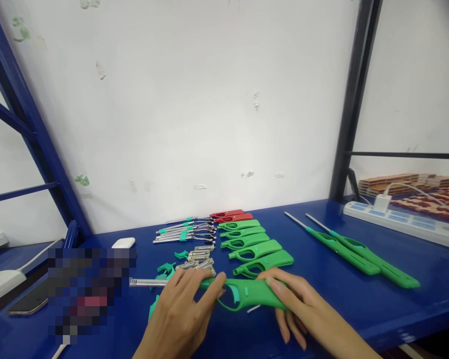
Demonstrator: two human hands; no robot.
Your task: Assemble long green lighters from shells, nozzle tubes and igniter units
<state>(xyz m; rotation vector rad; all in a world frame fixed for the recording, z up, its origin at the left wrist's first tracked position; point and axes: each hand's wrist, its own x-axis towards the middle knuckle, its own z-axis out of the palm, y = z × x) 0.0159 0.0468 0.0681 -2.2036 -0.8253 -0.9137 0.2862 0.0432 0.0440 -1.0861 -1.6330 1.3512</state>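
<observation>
A green lighter (pixel 260 290) with a silver metal tube lies level between my hands over the blue table. My left hand (pixel 183 309) is closed round its front end, where the tube meets the green body. The rear of the handle is in my right hand (pixel 297 304), thumb and forefinger pressed on it. A teal trigger shows in the handle's opening. Just beyond are several green shells (pixel 264 263), red shells (pixel 234 217), metal tubes with wires (pixel 185 233), small clear parts (pixel 200 255) and teal pieces (pixel 165 271). A short thin white piece (pixel 253 309) lies below the handle.
Two assembled green lighters (pixel 353 252) lie to the right on the blue table (pixel 322 309). A white power strip (pixel 404 223) with a plugged-in charger is at the back right. A phone (pixel 30 297) and a white case (pixel 123 243) are at the left. Upright posts flank the white wall.
</observation>
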